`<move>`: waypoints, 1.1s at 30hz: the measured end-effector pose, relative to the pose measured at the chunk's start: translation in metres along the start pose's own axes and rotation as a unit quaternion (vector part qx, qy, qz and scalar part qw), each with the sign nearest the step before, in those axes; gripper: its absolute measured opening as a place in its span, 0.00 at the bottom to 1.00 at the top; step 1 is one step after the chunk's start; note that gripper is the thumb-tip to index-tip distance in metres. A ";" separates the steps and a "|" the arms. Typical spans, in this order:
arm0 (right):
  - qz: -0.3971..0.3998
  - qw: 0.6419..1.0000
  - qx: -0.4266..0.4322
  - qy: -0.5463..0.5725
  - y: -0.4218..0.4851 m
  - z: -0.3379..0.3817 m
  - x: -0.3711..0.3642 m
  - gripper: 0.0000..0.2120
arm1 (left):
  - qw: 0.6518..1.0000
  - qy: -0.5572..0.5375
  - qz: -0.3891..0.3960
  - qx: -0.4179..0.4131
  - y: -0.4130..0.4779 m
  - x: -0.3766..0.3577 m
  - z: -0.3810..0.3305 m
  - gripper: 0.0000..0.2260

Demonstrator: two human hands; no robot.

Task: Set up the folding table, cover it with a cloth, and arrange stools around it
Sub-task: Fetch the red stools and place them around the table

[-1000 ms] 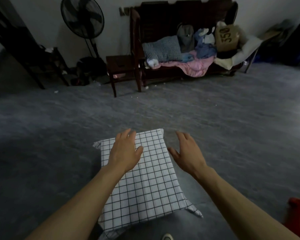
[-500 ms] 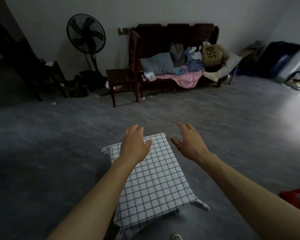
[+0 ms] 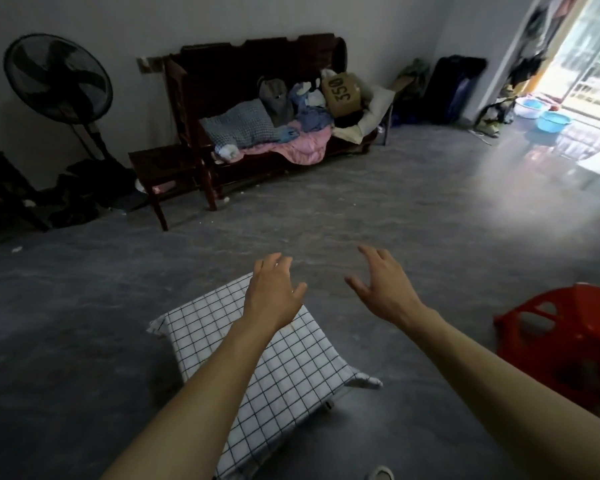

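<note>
Cloth low in the middle of the floor, white with a dark grid, spread flat over a low top. One corner drooping at the left, another hanging off at the right. Support beneath hidden by the fabric.

Left hand out over the far right part of the cloth, palm down, fingers loose and a little spread, gripping nothing. Touching the fabric or just above it? Cannot tell from here.

Right hand off to the right of the cloth, above bare grey floor, thumb out, fingers fanned and slightly bent, nothing held. Both forearms bare and stretched forward, the two hands level with each other and apart.

Red stool at the right edge, plastic with cut-outs in its sides, on the floor beyond the right forearm, well apart from the cloth.

Back along the wall: dark wooden bench piled with a checked pillow, a pink blanket, clothes and a cardboard box marked 350. Small dark wooden seat just beside its left end. Standing fan further left. Blue basins by the bright doorway at far right, glare across the floor there.
</note>
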State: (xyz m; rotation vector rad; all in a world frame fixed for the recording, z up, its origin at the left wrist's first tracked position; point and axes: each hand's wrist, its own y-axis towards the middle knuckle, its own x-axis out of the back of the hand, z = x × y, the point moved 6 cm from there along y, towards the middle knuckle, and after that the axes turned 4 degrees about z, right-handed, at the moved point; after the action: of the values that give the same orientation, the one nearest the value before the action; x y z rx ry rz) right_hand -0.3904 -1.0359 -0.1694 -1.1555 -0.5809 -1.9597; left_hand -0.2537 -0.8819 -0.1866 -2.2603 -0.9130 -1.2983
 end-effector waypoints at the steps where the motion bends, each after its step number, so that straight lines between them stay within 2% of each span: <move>1: -0.008 1.000 -0.009 0.005 0.001 -0.014 0.008 0.32 | 1.000 0.005 0.008 -0.010 0.008 -0.007 -0.014 0.27; 14: -0.139 0.978 -0.143 0.058 -0.012 -0.239 0.148 0.32 | 0.979 0.052 0.086 -0.175 0.093 -0.120 -0.255 0.26; 20: -0.191 0.953 -0.229 0.054 -0.061 -0.332 0.186 0.32 | 0.945 0.086 0.160 -0.273 0.103 -0.198 -0.354 0.27; 24: -0.225 0.922 -0.309 0.057 -0.095 -0.383 0.199 0.32 | 0.918 0.091 0.208 -0.326 0.113 -0.246 -0.404 0.27; 33: -0.260 0.869 -0.421 0.011 -0.098 -0.446 0.222 0.33 | 0.867 0.032 0.264 -0.423 0.173 -0.319 -0.492 0.27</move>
State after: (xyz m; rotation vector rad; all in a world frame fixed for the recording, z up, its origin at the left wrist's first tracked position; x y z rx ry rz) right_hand -0.7665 -1.3763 -0.1904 -1.5901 0.0392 -2.8307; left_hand -0.5541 -1.4138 -0.2154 -2.7382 0.4260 -1.6587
